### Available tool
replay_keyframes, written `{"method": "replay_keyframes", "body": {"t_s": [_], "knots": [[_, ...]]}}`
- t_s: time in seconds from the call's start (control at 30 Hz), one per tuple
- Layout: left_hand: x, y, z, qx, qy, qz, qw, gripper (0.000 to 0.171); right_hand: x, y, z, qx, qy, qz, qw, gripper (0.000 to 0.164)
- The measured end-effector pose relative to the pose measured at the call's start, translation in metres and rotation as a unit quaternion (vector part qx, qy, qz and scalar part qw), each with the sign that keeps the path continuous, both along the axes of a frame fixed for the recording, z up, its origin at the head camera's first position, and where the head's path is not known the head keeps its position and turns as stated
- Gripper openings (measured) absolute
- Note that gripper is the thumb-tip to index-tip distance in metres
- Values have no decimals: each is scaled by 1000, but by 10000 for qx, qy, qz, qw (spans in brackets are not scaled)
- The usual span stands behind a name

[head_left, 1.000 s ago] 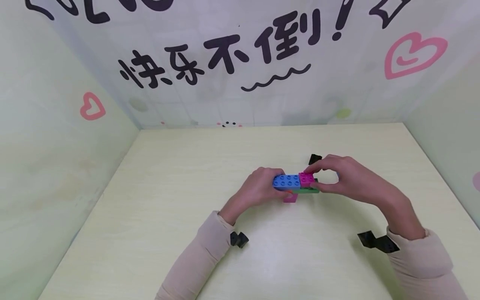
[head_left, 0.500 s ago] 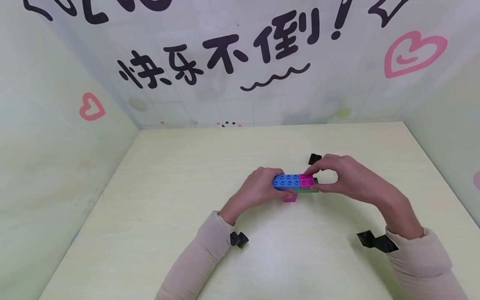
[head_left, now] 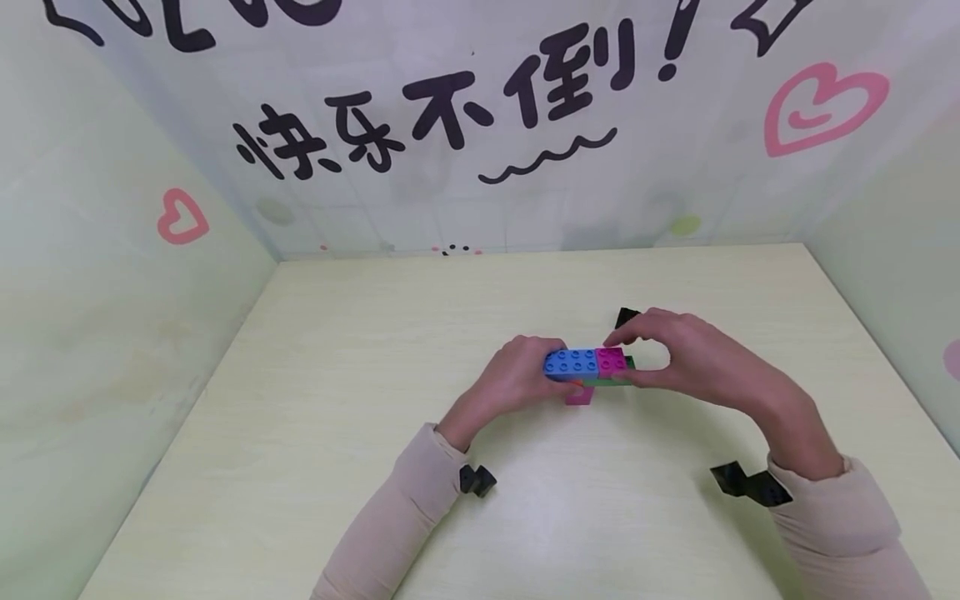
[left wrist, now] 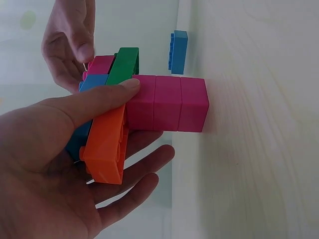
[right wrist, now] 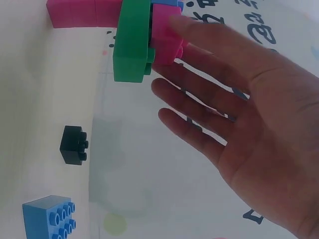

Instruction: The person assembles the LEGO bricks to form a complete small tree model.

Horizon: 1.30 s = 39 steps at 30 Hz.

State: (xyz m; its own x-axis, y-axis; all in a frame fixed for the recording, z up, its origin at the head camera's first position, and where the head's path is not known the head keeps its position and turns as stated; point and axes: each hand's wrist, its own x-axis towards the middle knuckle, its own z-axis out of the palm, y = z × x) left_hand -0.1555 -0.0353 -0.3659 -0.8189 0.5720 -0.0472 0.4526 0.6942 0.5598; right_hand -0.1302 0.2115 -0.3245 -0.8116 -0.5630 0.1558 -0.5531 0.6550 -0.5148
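Note:
A toy brick build rises from the table: stacked pink bricks [left wrist: 167, 103] form its column, bearing an orange brick [left wrist: 105, 144] and a green brick [left wrist: 123, 65]. Above these lie a blue eight-stud brick [head_left: 572, 363] and, beside it, a small pink brick [head_left: 611, 361]. My left hand [head_left: 517, 373] grips the build's left end, its thumb across the orange brick and its fingers behind the blue one. With thumb and index finger my right hand [head_left: 693, 354] pinches the small pink brick on top of the green one; its other fingers are spread in the right wrist view.
A small black brick [right wrist: 74, 145] and another blue brick [right wrist: 46, 219] rest on the table behind the build. My right hand hides that blue brick in the head view. Printed walls [head_left: 420, 208] border the pale tabletop [head_left: 375, 333] at the back and sides.
The small pink brick has settled slightly lower, its top now level with the blue brick. My right fingers have moved down a little with it; my left hand keeps its place.

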Motion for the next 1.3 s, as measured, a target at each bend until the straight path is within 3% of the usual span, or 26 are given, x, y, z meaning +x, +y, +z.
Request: {"method": "replay_keyframes", "body": {"t_s": [0.23,0.57,1.3], "knots": [[0,-2,-1,55,-3,-17,10000,39,-2,-2,-1,-69,477,263,9985,30],[-1,-1,-1,35,15,-43,10000,37,-3,-3,-3,-185,189,281,9993,30],[-1,0,0,79,-71,-112,9999,35,-2,-6,-5,-311,18,169,9994,27]]}}
